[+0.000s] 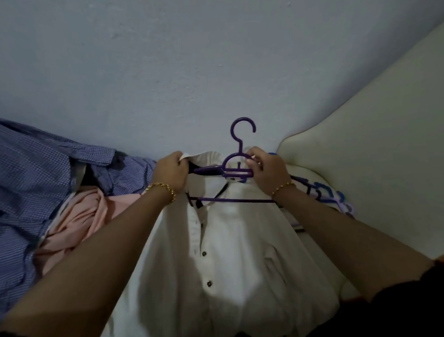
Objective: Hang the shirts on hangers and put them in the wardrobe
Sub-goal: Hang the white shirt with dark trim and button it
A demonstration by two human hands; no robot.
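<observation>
On my feed the white shirt [236, 247] sits dead centre and runs down to 6 o'clock. The purple hanger [240, 146] is partly inside its collar, with the hook pointing to 12 against the bare wall [205, 49]. The left hand [171, 172] pinches the collar edge at the hanger's 9 o'clock end. The right hand [267, 172] is curled round the hanger's neck bars just under the hook.

All the open room is up at 12, and it's tight sideways. There's a pile of blue checked shirts [15, 186] at 9 and a pink shirt [85, 215] at 8, partly behind the left forearm. A cream padded surface [374, 141] fills 2 to 4, and spare hangers [322, 189] sit just behind the right wrist.

That wrist hides the hanger's right shoulder, the shirt hem is cut off at the bottom edge, and it's pretty dim overall.
</observation>
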